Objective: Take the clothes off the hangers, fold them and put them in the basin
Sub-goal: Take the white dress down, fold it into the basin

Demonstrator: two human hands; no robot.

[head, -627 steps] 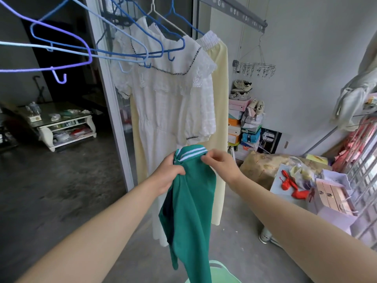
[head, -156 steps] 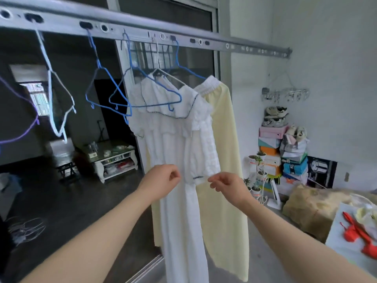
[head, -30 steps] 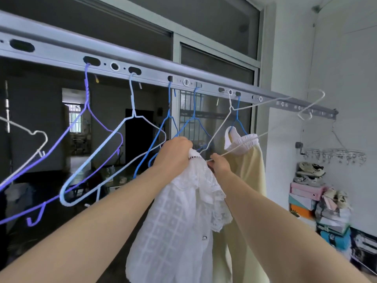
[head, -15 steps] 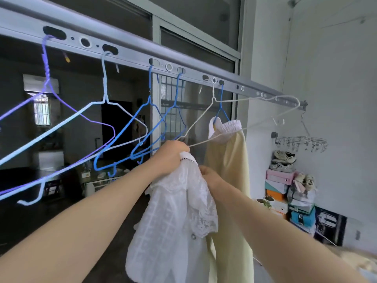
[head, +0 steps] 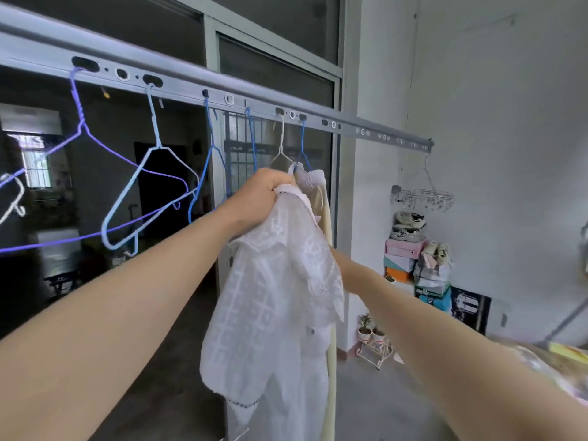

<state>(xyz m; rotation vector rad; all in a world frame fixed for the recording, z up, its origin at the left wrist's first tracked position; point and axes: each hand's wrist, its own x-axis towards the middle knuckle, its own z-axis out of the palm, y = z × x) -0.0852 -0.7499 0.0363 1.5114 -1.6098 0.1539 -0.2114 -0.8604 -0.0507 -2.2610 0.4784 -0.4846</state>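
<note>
— What do we have hold of?
— Our left hand (head: 261, 194) has its fingers curled tight round the bunched collar of the white lace dress (head: 273, 291), just below the rail (head: 254, 95). The rest hangs between our arms.
— And our right hand?
— It's hidden behind the cloth, so we can't tell its grip.
— The white hanger (head: 281, 151)?
— It's hooked on the rail above our fist, perhaps inside the collar. The yellow garment (head: 326, 211) hangs just behind.

Bare left forearm (head: 133, 294), right forearm (head: 445, 354)
</note>
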